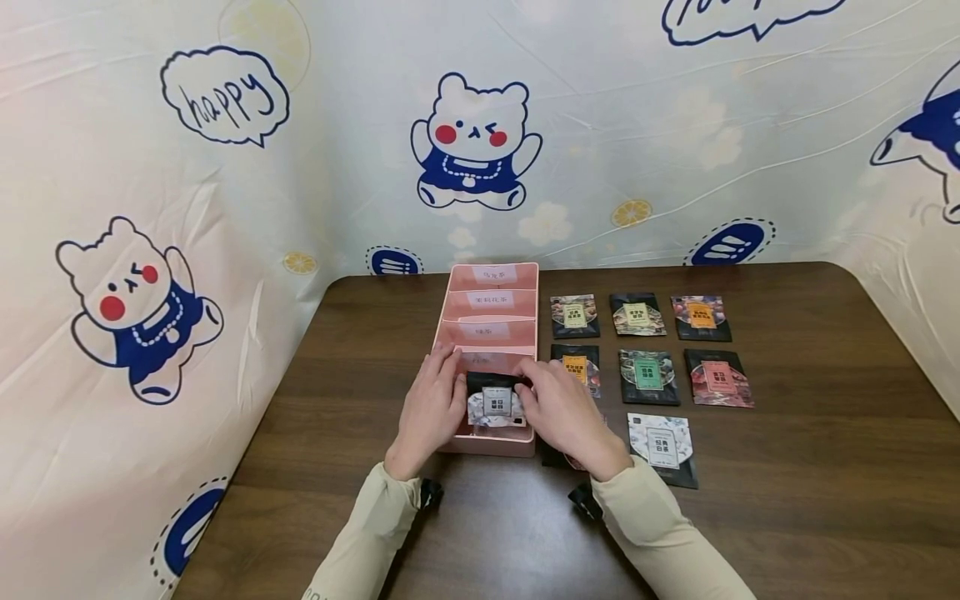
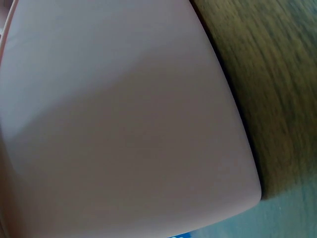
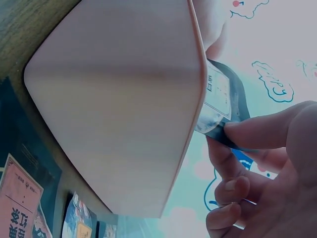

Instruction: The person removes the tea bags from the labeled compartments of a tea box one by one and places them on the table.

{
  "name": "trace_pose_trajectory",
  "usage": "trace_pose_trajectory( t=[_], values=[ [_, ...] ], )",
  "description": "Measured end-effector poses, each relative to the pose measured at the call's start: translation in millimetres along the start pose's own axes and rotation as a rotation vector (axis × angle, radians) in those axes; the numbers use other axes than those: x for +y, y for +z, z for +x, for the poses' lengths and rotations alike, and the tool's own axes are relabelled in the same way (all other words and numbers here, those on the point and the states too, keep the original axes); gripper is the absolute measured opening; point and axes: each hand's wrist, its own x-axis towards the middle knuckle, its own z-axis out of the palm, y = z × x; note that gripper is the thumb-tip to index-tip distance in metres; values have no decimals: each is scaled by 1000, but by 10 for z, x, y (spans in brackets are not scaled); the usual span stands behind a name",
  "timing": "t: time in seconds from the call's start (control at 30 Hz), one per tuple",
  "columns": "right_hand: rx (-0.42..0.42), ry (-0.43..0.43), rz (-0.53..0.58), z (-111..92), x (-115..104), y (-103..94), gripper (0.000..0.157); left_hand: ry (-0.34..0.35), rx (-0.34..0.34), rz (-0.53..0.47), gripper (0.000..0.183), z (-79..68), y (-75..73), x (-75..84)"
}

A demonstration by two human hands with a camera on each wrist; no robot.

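Note:
A black and white tea sachet (image 1: 497,402) stands tilted at the front compartment of a pink divided box (image 1: 495,447). My right hand (image 1: 566,408) pinches the sachet's upper right corner between thumb and forefinger; the right wrist view shows this pinch on the sachet (image 3: 218,94) above the box rim. My left hand (image 1: 433,400) lies along the box's left rim, its thumb side close to the sachet's left edge. Whether it grips the sachet is hidden. In the left wrist view, only the box's outer wall (image 2: 138,124) fills the foreground.
Right of the box, several tea sachets lie in rows, among them a green-labelled one (image 1: 648,375), a red-labelled one (image 1: 720,377) and a white one (image 1: 663,447). Another is partly under my right wrist. Labelled dividers (image 1: 491,300) split the box. A printed curtain (image 1: 600,167) borders the wooden table (image 1: 810,467).

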Motion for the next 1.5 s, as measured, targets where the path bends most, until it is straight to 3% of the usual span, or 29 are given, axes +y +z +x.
trace_pose_trajectory(
  t=[0.53, 1.5],
  values=[
    [68, -4, 91, 32, -4, -79, 17, 7, 14, 23, 39, 4, 6, 7],
    [26, 87, 133, 31, 91, -254, 22, -35, -26, 12, 42, 2, 2, 8]
  ],
)
